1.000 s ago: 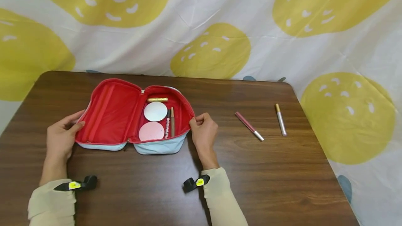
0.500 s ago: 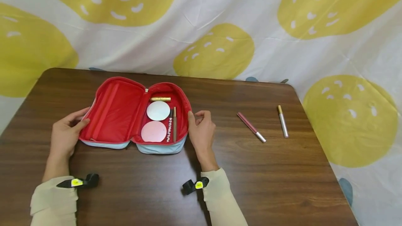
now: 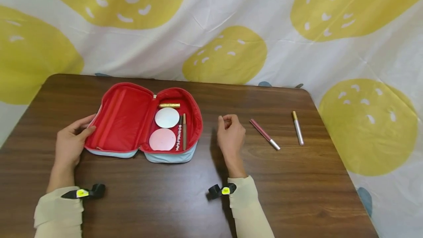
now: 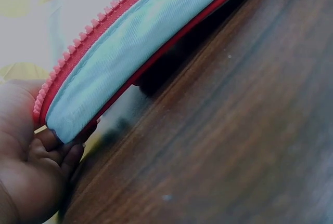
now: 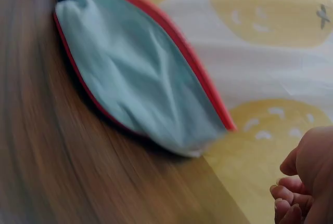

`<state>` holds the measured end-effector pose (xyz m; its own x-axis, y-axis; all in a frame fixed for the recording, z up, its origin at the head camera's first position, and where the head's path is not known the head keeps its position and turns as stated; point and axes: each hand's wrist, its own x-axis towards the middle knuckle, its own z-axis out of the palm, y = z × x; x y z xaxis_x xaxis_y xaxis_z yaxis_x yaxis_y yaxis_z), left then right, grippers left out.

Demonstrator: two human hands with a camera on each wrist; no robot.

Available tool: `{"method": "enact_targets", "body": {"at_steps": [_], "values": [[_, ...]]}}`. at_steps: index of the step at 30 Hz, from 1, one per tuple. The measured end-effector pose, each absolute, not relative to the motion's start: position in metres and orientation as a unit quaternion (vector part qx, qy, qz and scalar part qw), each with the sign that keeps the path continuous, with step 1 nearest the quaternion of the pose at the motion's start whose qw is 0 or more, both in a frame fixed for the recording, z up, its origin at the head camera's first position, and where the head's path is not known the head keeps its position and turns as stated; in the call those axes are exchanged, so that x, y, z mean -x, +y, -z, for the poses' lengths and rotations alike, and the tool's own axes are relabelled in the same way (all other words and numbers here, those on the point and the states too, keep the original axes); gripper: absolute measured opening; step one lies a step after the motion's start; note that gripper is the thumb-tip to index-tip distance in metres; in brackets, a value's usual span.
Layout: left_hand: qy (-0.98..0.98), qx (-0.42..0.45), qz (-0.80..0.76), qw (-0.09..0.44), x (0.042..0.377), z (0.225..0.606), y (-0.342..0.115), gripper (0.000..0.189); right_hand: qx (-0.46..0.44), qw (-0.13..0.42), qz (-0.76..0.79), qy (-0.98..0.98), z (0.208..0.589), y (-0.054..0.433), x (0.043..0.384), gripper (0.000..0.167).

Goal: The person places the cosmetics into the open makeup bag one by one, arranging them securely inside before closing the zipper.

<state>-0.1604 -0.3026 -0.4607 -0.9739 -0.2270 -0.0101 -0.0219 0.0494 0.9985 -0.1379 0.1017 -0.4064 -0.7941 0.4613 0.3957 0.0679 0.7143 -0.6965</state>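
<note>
An unzipped light blue makeup bag [image 3: 172,157] with red lining lies spread on the table. My left hand [image 3: 70,140] grips the outer edge of its lid; the left wrist view shows thumb above and fingers [image 4: 52,154] beneath, the lid edge raised off the wood. To the right of the bag, apart from it, my right hand [image 3: 231,135] hangs with loosely curled fingers and holds nothing. Inside the bag lie a white round compact [image 3: 167,117], a pink round compact [image 3: 162,139], a gold tube [image 3: 169,105], a slim brown tube [image 3: 184,133] and a patterned stick [image 3: 179,137].
Right of my right hand lies a pink tube with a silver end [image 3: 264,134]. Farther right is a silver tube with a gold cap [image 3: 297,127]. The brown wooden table [image 3: 314,194] ends at a curtain [image 3: 138,54] with yellow fruit shapes.
My right hand has let go of the bag's right edge and moved right, toward the pink tube. My left hand keeps its grip on the lid.
</note>
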Motion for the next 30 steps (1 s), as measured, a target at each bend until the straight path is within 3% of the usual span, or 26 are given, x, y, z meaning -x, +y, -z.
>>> {"method": "enact_targets", "body": {"at_steps": [30], "values": [[-0.718,-0.084,0.687,0.071,0.159,0.458,-0.301,0.033,0.172,0.275,-0.293,-0.899,0.407,0.213,0.113,0.016]]}}
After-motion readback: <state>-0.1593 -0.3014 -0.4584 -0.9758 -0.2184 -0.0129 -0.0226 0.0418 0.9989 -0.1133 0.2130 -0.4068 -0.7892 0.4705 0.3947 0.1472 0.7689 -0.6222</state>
